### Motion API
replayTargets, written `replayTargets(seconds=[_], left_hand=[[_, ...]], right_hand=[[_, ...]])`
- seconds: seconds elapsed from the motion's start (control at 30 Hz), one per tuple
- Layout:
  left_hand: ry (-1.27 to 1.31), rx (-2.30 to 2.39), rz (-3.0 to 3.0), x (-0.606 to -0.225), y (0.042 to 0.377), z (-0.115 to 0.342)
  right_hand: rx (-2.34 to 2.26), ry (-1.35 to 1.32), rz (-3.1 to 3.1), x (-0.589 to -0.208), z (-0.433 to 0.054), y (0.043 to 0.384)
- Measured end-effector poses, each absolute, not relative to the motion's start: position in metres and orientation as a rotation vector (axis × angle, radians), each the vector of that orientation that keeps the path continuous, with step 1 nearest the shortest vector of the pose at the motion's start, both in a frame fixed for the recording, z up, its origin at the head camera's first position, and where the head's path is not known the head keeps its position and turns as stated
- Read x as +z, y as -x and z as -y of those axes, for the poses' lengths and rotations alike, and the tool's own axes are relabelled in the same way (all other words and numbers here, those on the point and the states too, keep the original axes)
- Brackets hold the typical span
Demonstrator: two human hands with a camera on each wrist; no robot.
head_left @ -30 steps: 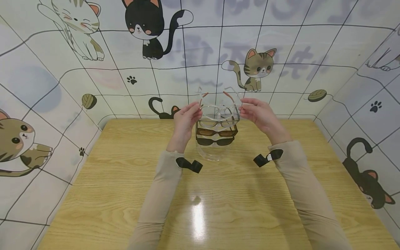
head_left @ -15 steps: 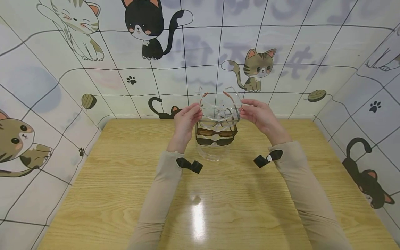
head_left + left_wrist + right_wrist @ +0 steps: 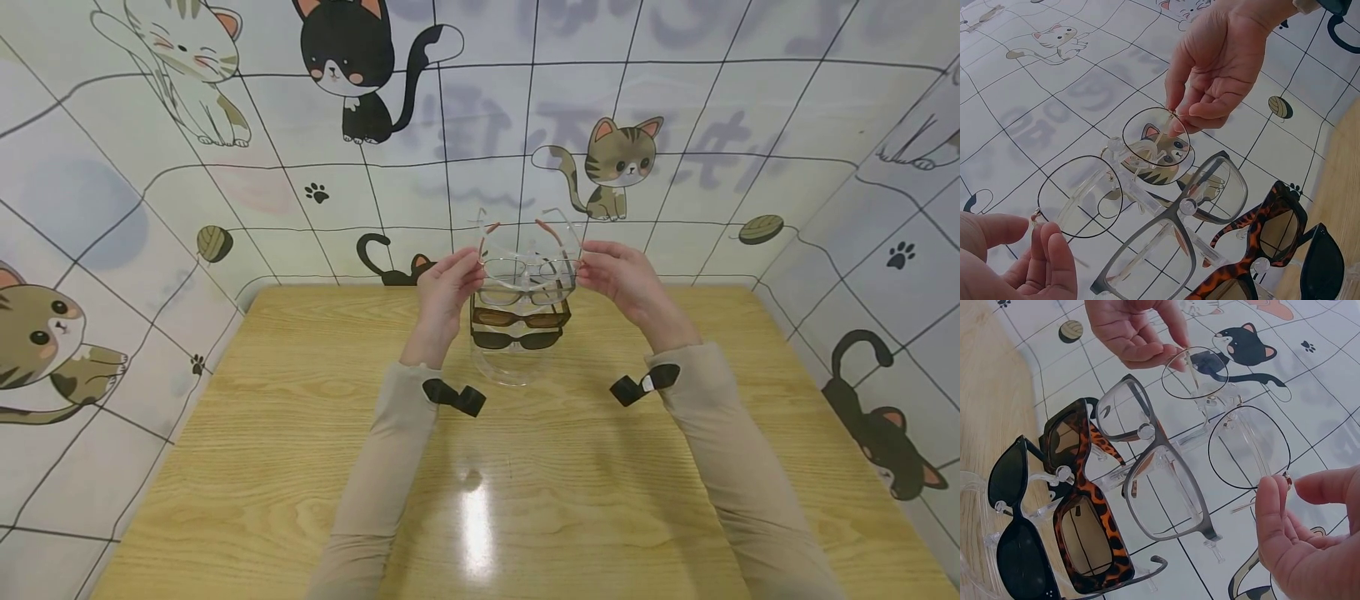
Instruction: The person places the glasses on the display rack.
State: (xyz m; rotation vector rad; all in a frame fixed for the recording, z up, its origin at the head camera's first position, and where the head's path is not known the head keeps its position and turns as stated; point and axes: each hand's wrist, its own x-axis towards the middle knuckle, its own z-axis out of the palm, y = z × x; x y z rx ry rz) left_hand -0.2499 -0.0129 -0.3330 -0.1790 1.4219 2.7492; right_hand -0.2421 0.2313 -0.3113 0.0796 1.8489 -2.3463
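At the top of a clear display stand sits a pair of thin, dark-rimmed round eyeglasses. My left hand pinches them near one hinge, between thumb and fingers. The opposite hinge is pinched by my right hand. Both lenses face me, and the temples point toward the wall. Just below on the stand are grey-framed eyeglasses, which neither hand visibly holds. Lower come tortoiseshell sunglasses, then black sunglasses. Whether the round pair rests on its clear peg is hard to tell.
The stand is on a wood-grain table near its back edge. Behind it rises a wall covering printed with cats and grid lines, which continues along both sides. Black straps with small blocks are on both sleeves.
Hardly anything differs. My right hand and wrist have shifted very slightly toward the right and down; both hands keep their pinch on the round eyeglasses.
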Motion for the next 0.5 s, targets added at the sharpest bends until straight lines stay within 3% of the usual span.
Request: replayTargets(seconds=[0.5], left_hand=[[0.164, 2.704, -1.566, -0.341, 0.248, 0.024]], right_hand=[[-2.316, -0.077, -1.945, -0.318, -0.244, 0.224]])
